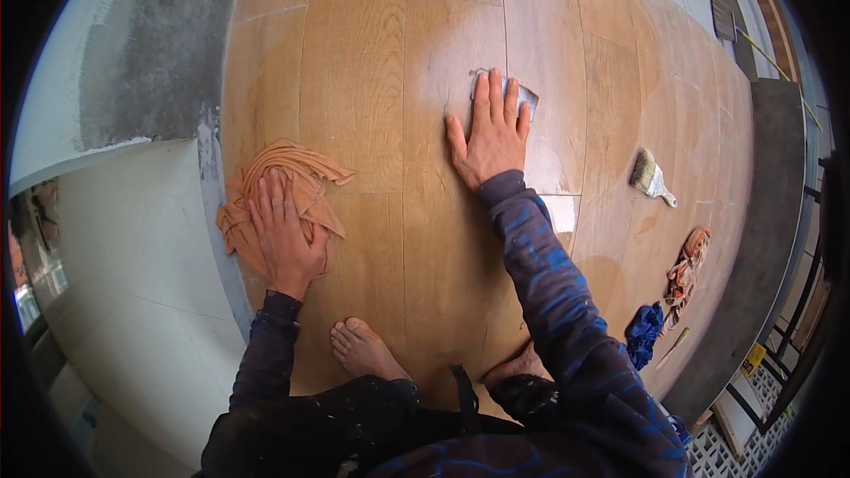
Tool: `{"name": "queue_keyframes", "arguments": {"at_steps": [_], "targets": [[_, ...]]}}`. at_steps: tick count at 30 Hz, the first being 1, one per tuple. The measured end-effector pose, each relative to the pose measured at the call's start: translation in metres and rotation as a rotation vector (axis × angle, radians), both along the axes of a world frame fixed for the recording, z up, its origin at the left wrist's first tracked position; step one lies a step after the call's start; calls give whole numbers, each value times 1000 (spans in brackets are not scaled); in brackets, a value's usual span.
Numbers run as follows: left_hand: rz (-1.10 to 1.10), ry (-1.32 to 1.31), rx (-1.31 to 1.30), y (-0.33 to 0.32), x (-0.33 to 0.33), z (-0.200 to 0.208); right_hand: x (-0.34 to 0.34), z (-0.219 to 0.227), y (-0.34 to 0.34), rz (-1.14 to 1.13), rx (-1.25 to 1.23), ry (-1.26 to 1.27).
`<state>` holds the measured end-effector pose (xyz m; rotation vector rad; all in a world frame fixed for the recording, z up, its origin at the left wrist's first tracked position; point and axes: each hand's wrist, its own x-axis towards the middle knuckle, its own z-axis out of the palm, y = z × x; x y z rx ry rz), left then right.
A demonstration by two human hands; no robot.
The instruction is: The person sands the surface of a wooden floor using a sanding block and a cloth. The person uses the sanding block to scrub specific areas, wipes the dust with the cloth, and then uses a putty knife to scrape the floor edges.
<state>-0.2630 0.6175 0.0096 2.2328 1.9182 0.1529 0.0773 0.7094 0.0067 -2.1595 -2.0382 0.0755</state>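
My left hand (pixel 288 243) lies flat on a bunched orange cloth (pixel 297 168), with its fingers stretched out over the folds. The cloth rests on the wood-look tile floor (pixel 354 124) by the wall at left. Farther out, my right hand (pixel 492 137) is spread palm down on the floor. Under its fingers is a thin, flat, pale bluish piece (pixel 529 99), mostly covered, so its kind cannot be told. Around that hand the tiles look wet and shiny.
At right lie a paintbrush (pixel 652 179), a stained rag (pixel 687 274), a blue cloth (pixel 645 335) and a thin stick (pixel 674 349). A dark grey border (pixel 761 204) edges the floor there. A broom (pixel 723 19) is at upper right. My bare feet (pixel 365 347) are below.
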Motion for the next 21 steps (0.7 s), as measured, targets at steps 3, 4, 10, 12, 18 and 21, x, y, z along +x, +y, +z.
{"name": "queue_keyframes", "arguments": {"at_steps": [3,4,10,12,18,21], "targets": [[19,12,-4,0,-4,8,-38,12,-100,35,-218,86],[22,-2,-13,-4,-5,8,-36,8,-99,47,-197,81],[25,-44,-11,1,-3,4,-5,-6,38,19,41,-62],[15,-56,-34,6,2,7,-26,1,-7,81,-17,-31],[41,-10,-80,-2,-14,18,-75,23,-128,328,-264,70],[31,-88,-46,5,-3,16,-62,1,17,176,20,-13]]}}
